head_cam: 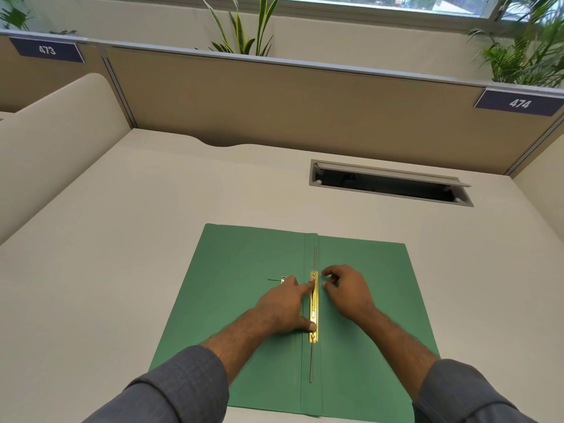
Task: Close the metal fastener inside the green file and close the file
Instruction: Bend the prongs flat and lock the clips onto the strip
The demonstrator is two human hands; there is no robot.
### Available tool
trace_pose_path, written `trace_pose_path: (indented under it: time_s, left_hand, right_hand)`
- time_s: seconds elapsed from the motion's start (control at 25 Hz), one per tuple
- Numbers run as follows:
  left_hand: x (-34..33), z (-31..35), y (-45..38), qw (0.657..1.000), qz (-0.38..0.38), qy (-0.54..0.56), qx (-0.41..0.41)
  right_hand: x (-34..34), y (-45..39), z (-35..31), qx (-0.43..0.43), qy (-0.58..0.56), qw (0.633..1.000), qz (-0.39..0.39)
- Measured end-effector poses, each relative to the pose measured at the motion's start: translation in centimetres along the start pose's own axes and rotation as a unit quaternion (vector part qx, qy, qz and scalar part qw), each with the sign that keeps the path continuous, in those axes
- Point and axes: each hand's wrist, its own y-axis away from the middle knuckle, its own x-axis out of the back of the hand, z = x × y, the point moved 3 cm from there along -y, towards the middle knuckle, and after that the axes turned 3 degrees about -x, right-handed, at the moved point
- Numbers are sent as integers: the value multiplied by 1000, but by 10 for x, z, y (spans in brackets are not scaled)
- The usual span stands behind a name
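The green file lies open and flat on the desk, its spine running away from me. Along the spine sits the gold metal fastener bar, with thin metal prongs stretched out flat beyond both its ends. My left hand presses on the bar, forefinger on its far end and thumb on its near end. My right hand hovers just right of the bar's far end with its fingers curled and apart, holding nothing. A small metal piece lies on the left flap by my left fingers.
The file rests on a cream desk. An open grey cable hatch is set into the desk at the back right. Beige partitions wall the desk at the back and both sides, with plants behind them.
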Motion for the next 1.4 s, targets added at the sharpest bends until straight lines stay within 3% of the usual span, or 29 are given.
trace_pose_path:
  time_s: [0.2,0.52,0.72,0.84,0.96,1.08,1.2,1.4]
  left_hand:
    - [-8,-9,11,995,78,57,7]
    - [-9,-11,24,985,129,109,-18]
    - [13,-27,41,947,266,175,-36]
    - [31,-59,56,931,338,102,92]
    - [41,-91,72,925,256,0,282]
    - [42,-105,86,905,182,8,384]
    - [41,-110,94,882,181,47,432]
    - [51,-133,99,861,220,131,440]
  right_hand:
    - [-4,18,-1,17,-6,1000,-3]
    - [-10,48,-2,-16,-27,998,-46]
    - [-17,62,-5,-45,-45,997,-42]
    - [-19,63,-6,-84,-71,993,-38]
    - [-18,61,-5,-112,-100,988,-24]
    - [-15,57,-6,-113,-99,989,4]
    - [-16,54,-9,-112,-103,988,12]
    - [-15,48,-9,-121,-120,985,17]
